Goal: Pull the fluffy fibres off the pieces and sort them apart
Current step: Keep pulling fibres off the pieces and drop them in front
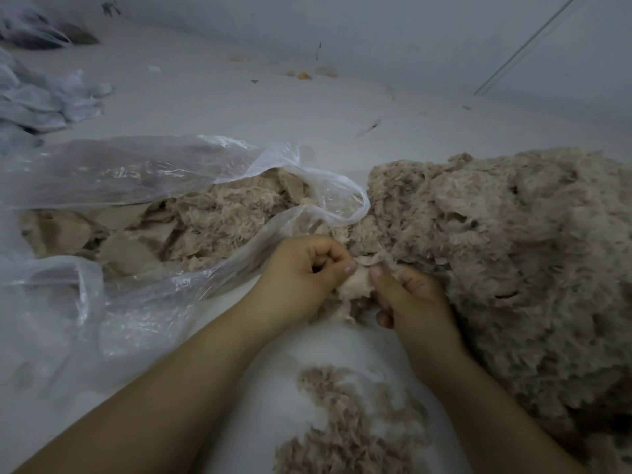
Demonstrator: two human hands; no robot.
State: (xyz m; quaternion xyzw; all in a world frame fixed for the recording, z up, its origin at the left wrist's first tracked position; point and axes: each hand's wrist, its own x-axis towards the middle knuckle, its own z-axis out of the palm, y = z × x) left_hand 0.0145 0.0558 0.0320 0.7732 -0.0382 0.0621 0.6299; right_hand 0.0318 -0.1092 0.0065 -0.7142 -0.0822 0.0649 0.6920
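A small pale fluffy piece (355, 285) sits between my two hands at the centre of the head view. My left hand (304, 271) pinches its upper left edge with thumb and curled fingers. My right hand (413, 299) pinches its right side, thumb on top. A big heap of beige fluffy pieces (513, 261) fills the right side, touching my right hand. A clear plastic bag (143, 172) lies open on the left, holding flat beige pieces and some fluff (191, 220). Loose beige fibres (342, 422) lie between my forearms.
All of this lies on a white surface (239, 104). A pile of grey-white cloth or bags (44, 100) sits at the far left. Small scraps (304, 75) lie near the back wall. A thin rod (526, 42) leans at the upper right.
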